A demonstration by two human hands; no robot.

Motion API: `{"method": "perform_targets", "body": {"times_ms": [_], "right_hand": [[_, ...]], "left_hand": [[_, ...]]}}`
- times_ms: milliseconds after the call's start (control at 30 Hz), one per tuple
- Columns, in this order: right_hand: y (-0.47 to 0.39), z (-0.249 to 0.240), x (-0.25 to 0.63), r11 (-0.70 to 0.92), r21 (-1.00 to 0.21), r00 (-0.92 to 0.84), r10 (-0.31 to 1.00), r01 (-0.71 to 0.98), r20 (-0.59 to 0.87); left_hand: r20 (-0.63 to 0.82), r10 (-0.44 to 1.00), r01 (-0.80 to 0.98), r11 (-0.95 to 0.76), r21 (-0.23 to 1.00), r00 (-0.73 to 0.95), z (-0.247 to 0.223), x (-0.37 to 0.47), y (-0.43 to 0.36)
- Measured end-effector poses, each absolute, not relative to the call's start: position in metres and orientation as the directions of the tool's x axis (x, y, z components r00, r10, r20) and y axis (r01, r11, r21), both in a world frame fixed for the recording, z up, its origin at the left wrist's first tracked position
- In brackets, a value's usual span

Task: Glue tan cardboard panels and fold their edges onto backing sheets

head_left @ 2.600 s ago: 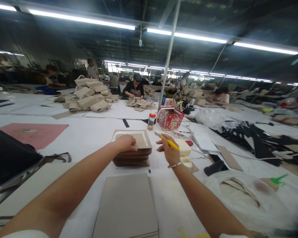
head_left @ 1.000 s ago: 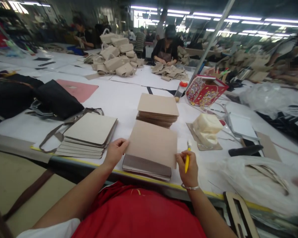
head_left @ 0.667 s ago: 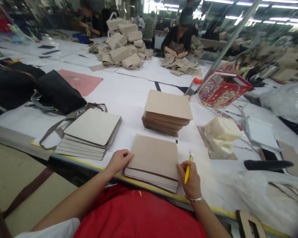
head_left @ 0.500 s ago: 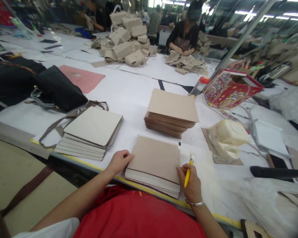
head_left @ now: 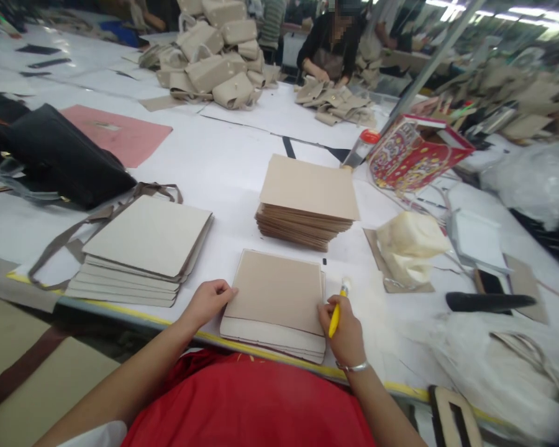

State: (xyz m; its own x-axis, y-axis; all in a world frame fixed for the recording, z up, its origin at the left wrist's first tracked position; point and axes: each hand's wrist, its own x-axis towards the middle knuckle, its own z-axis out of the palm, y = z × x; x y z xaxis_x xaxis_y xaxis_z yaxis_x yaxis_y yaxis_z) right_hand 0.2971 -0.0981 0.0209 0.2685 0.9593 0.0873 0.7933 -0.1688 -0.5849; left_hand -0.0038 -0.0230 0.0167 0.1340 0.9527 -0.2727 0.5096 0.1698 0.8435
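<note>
Panel [head_left: 277, 287] was laid atop pale stack [head_left: 272, 336], apparently being aligned; squared edges seemed req'd next. 9 o'clock edge was pinched by L hand [head_left: 209, 303], 3 o'clock edge touched by R hand [head_left: 347, 333], clamped on brush [head_left: 335, 320]. Tan pile [head_left: 310, 186] was seen approx. 1 o'clock.

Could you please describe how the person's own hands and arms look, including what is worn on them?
Both the left hand and the right hand are without gloves, and the forearms in view are uncovered. A white sleeve shows on the left arm; none is visible on the right. The right wrist wears a thin, silver-coloured bracelet.
</note>
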Motion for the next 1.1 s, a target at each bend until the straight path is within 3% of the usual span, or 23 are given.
{"method": "perform_targets", "body": {"times_ms": [600,1100], "right_hand": [[-0.092,0.026,0.295,-0.223,-0.523,0.261,0.965,0.822,-0.001],[-0.085,0.026,0.292,-0.186,-0.400,0.216,0.976,0.897,0.030]], "left_hand": [[-0.326,0.928,0.582,0.166,0.796,0.182,0.020,-0.003,-0.018],[-0.225,0.945,0.675,0.006,0.738,0.238,0.018,-0.013,-0.009]]}}
